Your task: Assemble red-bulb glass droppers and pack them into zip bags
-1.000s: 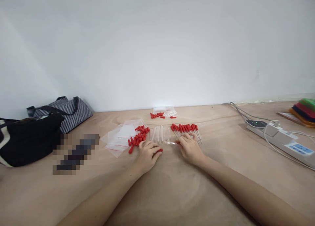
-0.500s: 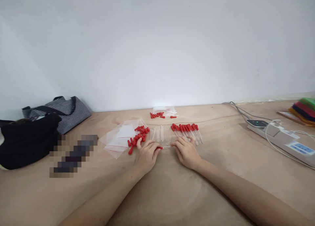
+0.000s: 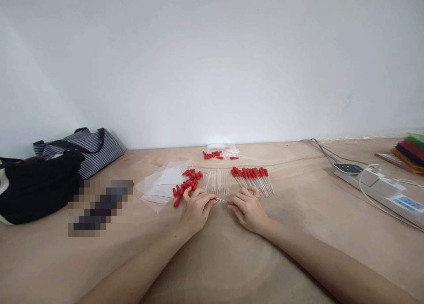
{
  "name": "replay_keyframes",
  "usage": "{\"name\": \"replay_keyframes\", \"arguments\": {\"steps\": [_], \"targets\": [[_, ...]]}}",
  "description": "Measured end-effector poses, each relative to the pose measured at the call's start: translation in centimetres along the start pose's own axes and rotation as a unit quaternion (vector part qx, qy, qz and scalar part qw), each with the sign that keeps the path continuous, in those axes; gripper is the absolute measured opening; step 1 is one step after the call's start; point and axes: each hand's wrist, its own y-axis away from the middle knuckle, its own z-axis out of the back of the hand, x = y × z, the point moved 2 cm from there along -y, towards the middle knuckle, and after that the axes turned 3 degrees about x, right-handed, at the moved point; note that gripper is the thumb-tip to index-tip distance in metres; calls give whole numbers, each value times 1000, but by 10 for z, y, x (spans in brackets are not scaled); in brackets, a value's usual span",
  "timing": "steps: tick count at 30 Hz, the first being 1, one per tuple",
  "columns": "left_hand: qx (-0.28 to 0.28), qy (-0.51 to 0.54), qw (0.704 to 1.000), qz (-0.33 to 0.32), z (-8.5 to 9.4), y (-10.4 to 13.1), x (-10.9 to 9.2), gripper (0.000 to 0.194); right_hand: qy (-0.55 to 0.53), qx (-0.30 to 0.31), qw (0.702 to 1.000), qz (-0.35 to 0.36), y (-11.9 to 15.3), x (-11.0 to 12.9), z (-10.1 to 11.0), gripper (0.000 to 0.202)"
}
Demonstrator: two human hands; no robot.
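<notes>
My left hand [image 3: 198, 208] pinches a red rubber dropper bulb [image 3: 215, 199], mostly covered by the fingers. Between the hands runs a thin glass dropper tube [image 3: 221, 200], one end at the bulb and the other held in the closed fingertips of my right hand [image 3: 245, 208]. Just beyond the fingers lies a row of clear glass tubes [image 3: 216, 182]. Loose red bulbs [image 3: 185, 187] are heaped beside my left hand. Past my right hand, several droppers with red bulbs on their tubes [image 3: 253, 175] lie side by side.
Clear plastic bags [image 3: 162, 180] lie left of the loose bulbs. More red bulbs and a bag [image 3: 221, 148] are near the wall. A black bag [image 3: 39, 185] and a striped bag [image 3: 96, 152] stand left. A power strip [image 3: 380, 191] with cables and coloured sheets [image 3: 410, 152] lie right.
My hands have drawn closer together, and less of the glass tube and the red bulb shows between them. The view has shifted slightly.
</notes>
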Motion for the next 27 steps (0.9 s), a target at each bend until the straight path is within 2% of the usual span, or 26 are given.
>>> {"name": "replay_keyframes", "arguments": {"steps": [13, 19, 27], "targets": [[5, -11, 998, -55, 3, 4, -9, 15, 78, -10, 994, 77, -2, -3, 3, 26], [1, -23, 997, -72, 3, 4, -13, 18, 63, 0, 996, 62, -5, 2, 4, 22], [-20, -16, 996, -83, 4, 5, -14, 16, -45, 49, 997, -26, -12, 9, 5, 20]]}}
